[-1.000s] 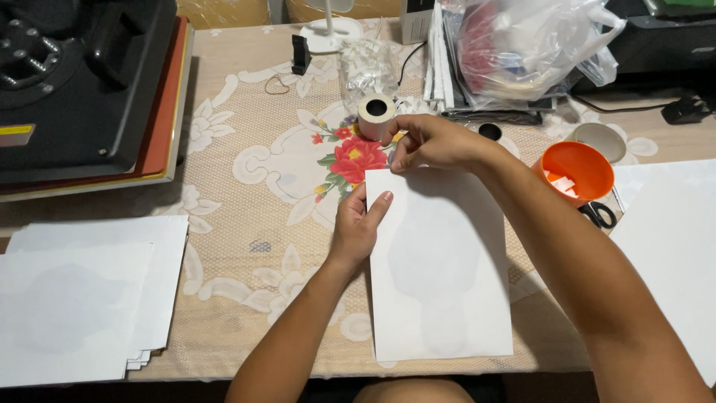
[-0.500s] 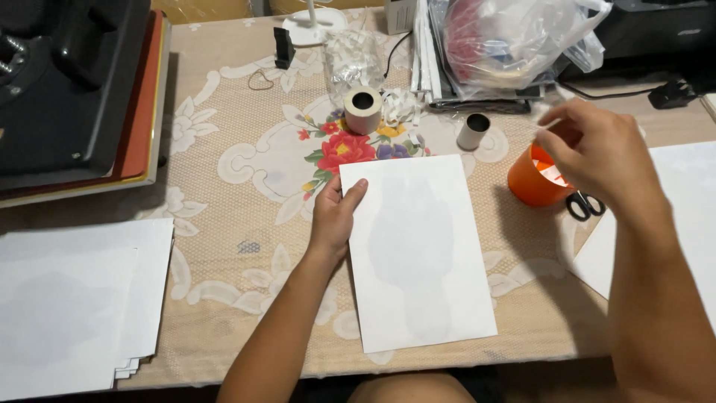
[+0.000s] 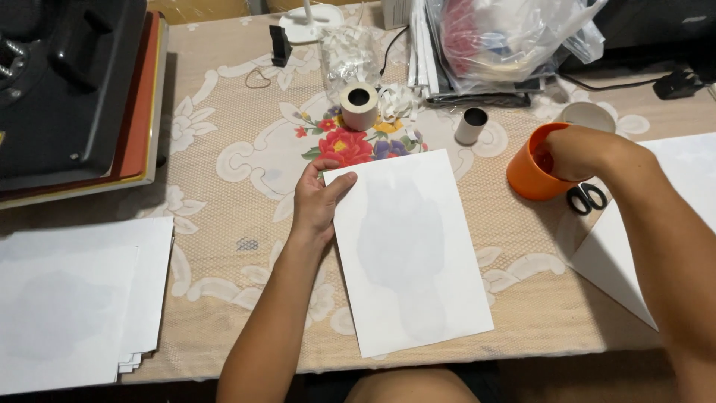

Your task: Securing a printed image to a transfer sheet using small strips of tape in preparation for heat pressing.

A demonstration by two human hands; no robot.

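Left hand pins paper, right hand dips into cup

The left hand (image 3: pixel 317 201) presses flat, grip spread, on the white rectangular paper sheet (image 3: pixel 406 250) mid-counter; the right hand (image 3: pixel 574 153) reaches into the orange plastic cup (image 3: pixel 526 175) to the right, grip hidden, cannot tell.

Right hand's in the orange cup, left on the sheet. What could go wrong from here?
1. The right hand is reaching into the orange cup, which sits beside the scissors; pulling out could tip the cup or knock the scissors.
2. The left hand pins only the top-left corner of the white sheet, so the sheet could swivel.
3. The sheet's lower edge lies close to the table edge and might slide off.
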